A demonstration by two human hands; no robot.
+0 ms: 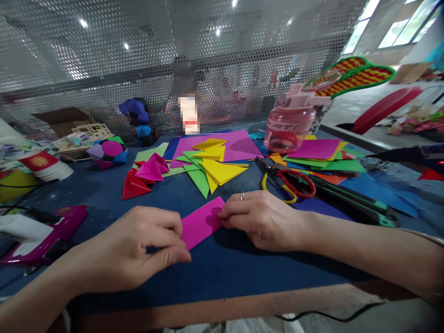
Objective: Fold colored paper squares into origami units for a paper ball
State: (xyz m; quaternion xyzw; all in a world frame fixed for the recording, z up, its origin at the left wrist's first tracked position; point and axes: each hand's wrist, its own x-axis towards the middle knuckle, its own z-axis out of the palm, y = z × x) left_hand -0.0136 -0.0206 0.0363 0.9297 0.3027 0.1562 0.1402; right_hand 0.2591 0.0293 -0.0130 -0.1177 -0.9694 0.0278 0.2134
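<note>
A narrow magenta paper strip (203, 223) slants between my hands over the blue table. My left hand (142, 245) grips its left end, fingers curled and thumb at the lower corner. At the right end, my right hand (258, 219), with a ring on one finger, pinches the edge between thumb and fingertips. Behind the strip lie folded yellow pieces (224, 173) and green pieces (198, 180). A folded red piece (134, 186) and a folded pink piece (153, 167) sit to their left.
Yellow- and red-handled scissors (300, 183) and a green-black cutter (354, 200) lie beyond my right hand. A pink bottle (289, 122) stands behind them, near stacked coloured paper (315, 149). A magenta tool (71, 226) is at the left. Perforated metal (104, 69) rises behind the table.
</note>
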